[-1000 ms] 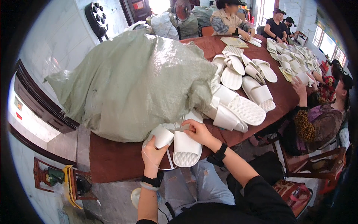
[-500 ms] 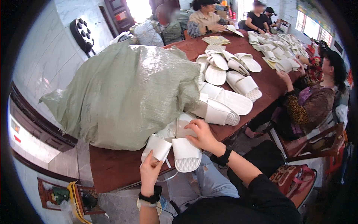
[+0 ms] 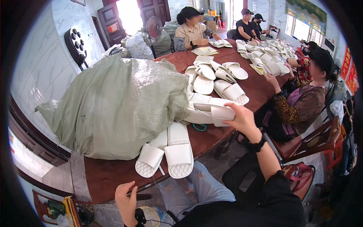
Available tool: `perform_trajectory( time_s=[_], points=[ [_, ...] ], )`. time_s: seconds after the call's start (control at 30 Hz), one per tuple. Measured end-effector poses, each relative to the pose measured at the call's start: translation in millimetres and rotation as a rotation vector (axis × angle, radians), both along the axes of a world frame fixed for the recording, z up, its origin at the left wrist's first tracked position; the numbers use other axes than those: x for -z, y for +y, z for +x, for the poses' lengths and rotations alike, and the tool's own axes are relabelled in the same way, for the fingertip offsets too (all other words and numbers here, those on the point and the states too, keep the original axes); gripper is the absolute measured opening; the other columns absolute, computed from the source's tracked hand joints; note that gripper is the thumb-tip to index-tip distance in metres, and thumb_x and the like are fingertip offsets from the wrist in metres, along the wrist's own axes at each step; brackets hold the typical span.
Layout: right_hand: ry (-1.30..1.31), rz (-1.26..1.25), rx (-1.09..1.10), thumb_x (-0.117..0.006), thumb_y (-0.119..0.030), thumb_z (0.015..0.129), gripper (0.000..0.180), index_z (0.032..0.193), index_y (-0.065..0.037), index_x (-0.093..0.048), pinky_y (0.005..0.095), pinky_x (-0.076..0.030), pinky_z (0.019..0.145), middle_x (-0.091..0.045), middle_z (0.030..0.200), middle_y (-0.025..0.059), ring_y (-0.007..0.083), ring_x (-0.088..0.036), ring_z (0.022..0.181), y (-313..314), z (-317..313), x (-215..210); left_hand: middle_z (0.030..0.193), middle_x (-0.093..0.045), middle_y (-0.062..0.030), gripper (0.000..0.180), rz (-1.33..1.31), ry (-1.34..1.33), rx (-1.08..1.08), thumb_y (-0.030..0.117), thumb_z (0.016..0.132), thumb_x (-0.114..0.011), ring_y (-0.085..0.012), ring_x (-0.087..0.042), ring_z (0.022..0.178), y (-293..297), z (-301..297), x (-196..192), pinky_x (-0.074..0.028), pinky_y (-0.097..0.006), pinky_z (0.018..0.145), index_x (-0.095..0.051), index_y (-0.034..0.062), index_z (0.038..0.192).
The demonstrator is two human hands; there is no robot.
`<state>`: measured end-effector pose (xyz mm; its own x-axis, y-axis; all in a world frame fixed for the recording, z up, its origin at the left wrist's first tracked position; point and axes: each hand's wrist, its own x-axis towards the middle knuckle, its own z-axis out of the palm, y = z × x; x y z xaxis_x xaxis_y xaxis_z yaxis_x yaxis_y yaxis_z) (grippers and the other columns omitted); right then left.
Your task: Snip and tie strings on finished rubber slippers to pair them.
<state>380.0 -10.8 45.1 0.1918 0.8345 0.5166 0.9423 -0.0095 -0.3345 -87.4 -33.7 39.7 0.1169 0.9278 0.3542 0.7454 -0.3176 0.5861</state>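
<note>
Now, your right hand (image 3: 243, 120) pinches a white slipper (image 3: 221, 116) | your left hand (image 3: 126, 197) hangs half-open, empty | ease the slipper past the pile (image 3: 227, 90) without bending it

Right of the bulging grey-green woven-plastic sack (image 3: 121, 108), my bare right hand (image 3: 243, 119) grips a white wide-strapped slipper (image 3: 222, 115). Two white, quilted-soled slippers (image 3: 179, 155) lie beside the sack's near side. My bare left hand (image 3: 126, 197) hangs nearer me than the sack, fingers parted. A teal loop (image 3: 199, 130), perhaps a scissors handle, rests right of the sack.
</note>
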Motion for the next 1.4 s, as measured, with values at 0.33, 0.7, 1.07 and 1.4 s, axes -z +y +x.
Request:
perform_trajectory(
  time_s=[0.33,0.7,1.07,1.4],
  points=[
    [0.374,-0.036,-0.226,-0.079,-0.025,0.065,0.055,0.113,-0.006,-0.056,0.0334,-0.050,0.073,-0.064,0.088,0.0176,0.0287,-0.065,0.082,-21.4,27.1,36.6,0.099,-0.066,-0.0126,0.036,-0.041,-0.118,0.504,0.008,0.074,-0.069,-0.0237,-0.062,0.090,54.0,108.1,-7.5,-0.047,-0.033,0.081,-0.062,0.0029,0.109],
    [0.130,0.069,-0.077,-0.073,-0.018,0.065,0.059,0.120,-0.010,-0.052,0.0377,-0.050,0.071,-0.062,0.094,0.0092,0.0268,-0.060,0.087,-91.0,-70.1,49.4,0.124,-0.050,-0.0118,0.033,0.534,0.674,0.826,0.023,0.062,-0.075,-0.0278,-0.043,0.119,174.1,264.0,25.9,-0.033,-0.042,0.098,-0.064,0.0107,0.090],
    [0.150,0.184,-0.178,-0.079,-0.018,0.060,0.052,0.109,-0.011,-0.062,0.0337,-0.051,0.066,-0.066,0.088,0.0060,0.0223,-0.063,0.079,-110.9,-53.3,31.3,0.109,-0.057,-0.0051,0.025,0.351,0.041,1.140,0.010,0.058,-0.074,-0.0249,-0.053,0.108,82.1,246.0,28.0,-0.033,-0.045,0.097,-0.058,0.0080,0.077],
    [0.526,0.283,-0.157,-0.080,-0.014,0.061,0.047,0.105,-0.008,-0.066,0.0321,-0.051,0.070,-0.065,0.086,0.0096,0.0237,-0.063,0.079,-86.8,-80.1,69.1,0.116,-0.056,-0.0153,0.013,0.136,-0.424,0.748,0.006,0.085,-0.059,-0.0270,-0.053,0.108,114.1,183.5,21.2,-0.040,-0.038,0.092,-0.046,0.0047,0.082]
  ],
)
